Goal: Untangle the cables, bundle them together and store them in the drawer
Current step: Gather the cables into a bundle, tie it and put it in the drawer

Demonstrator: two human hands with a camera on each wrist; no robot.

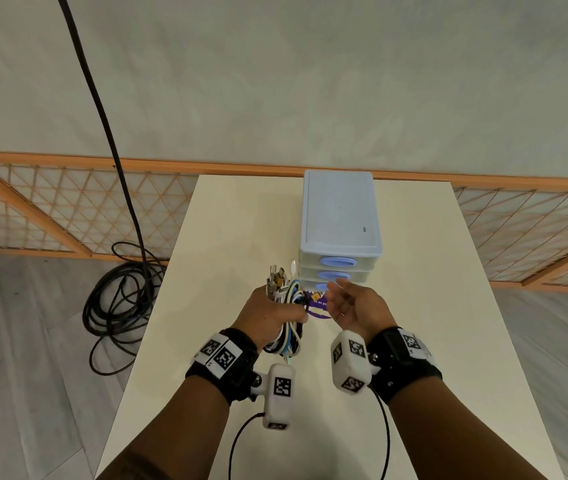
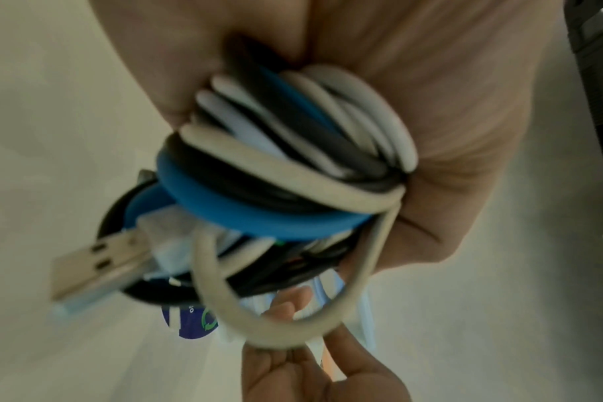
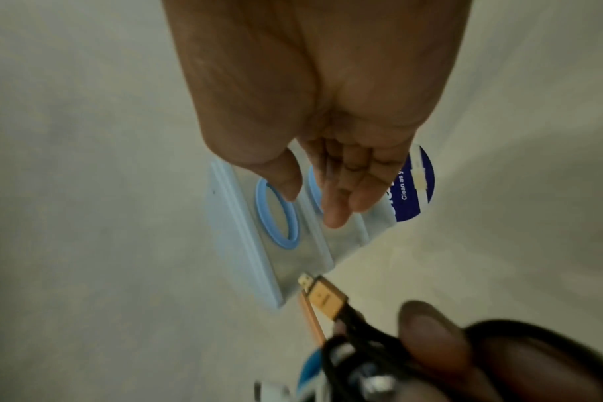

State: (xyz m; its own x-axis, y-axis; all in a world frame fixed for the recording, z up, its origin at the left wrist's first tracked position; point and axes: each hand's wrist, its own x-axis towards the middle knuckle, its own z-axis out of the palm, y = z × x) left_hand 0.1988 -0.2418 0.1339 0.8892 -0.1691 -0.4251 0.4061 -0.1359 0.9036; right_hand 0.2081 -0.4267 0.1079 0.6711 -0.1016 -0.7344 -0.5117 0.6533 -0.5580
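My left hand (image 1: 272, 313) grips a bundle of white, black and blue cables (image 1: 287, 306), plug ends sticking up above the fist. In the left wrist view the coiled cable bundle (image 2: 286, 174) fills my palm, with a USB plug (image 2: 97, 266) poking out. My right hand (image 1: 348, 303) is open and empty, palm turned left, just right of the bundle and in front of the lowest drawer. The right wrist view shows its straight fingers (image 3: 345, 195) before the drawer unit (image 3: 269, 244), with a gold plug (image 3: 324, 296) below. The pale blue three-drawer unit (image 1: 339, 216) has all drawers closed.
The drawer unit stands on a cream table (image 1: 241, 220). A round purple sticker (image 1: 320, 308) lies on the table between my hands. A coil of black cable (image 1: 119, 299) lies on the floor left of the table, with one strand rising upward. A wooden lattice screen (image 1: 68, 209) runs behind.
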